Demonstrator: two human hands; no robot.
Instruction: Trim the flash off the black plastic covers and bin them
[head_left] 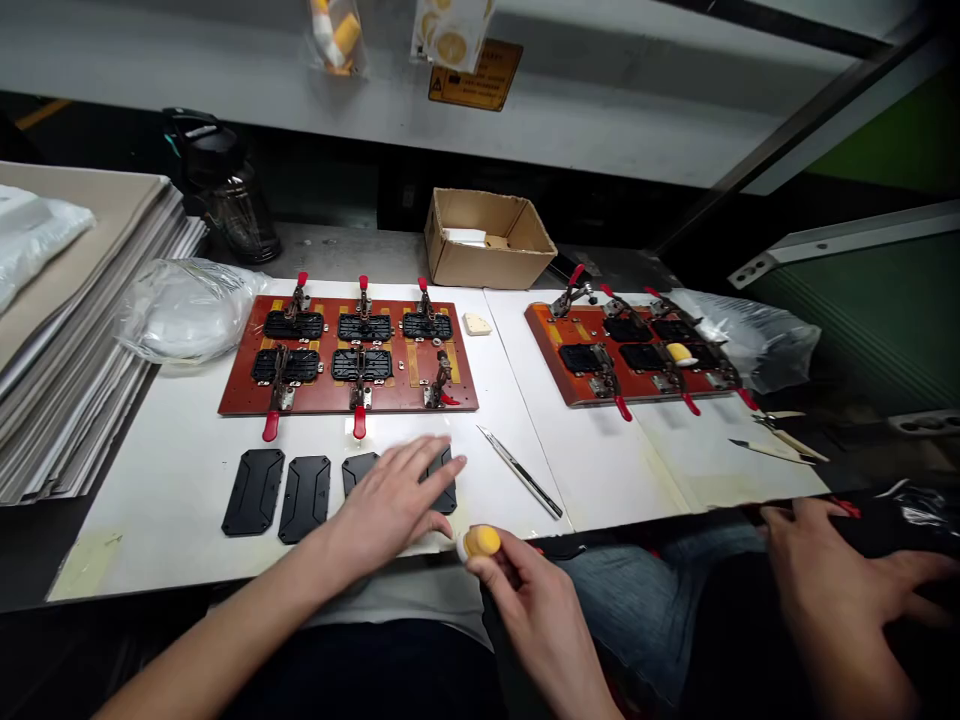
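My left hand [397, 495] is spread, palm down, over the right end of a row of flat black plastic covers, partly hiding two of them. Farther left, one black cover [253, 492] and another cover [304, 498] lie in full sight. Beside the table's front edge, my right hand [536, 595] pinches a small yellow-and-white cylindrical piece [480, 542] between thumb and fingers. Behind the covers sits a red-brown fixture board [240, 385] with red-handled toggle clamps. Black ribbed parts [363, 364] lie in several of its places; the front right place holds none.
A utility knife [521, 472] lies right of my left hand. A second clamp fixture [551, 345] bears another yellow-and-white piece [681, 354]. Behind are a cardboard box [487, 265] and a dark bottle [232, 195]; stacked sheets [97, 370] stand left. Another person's hand [840, 590] is at right.
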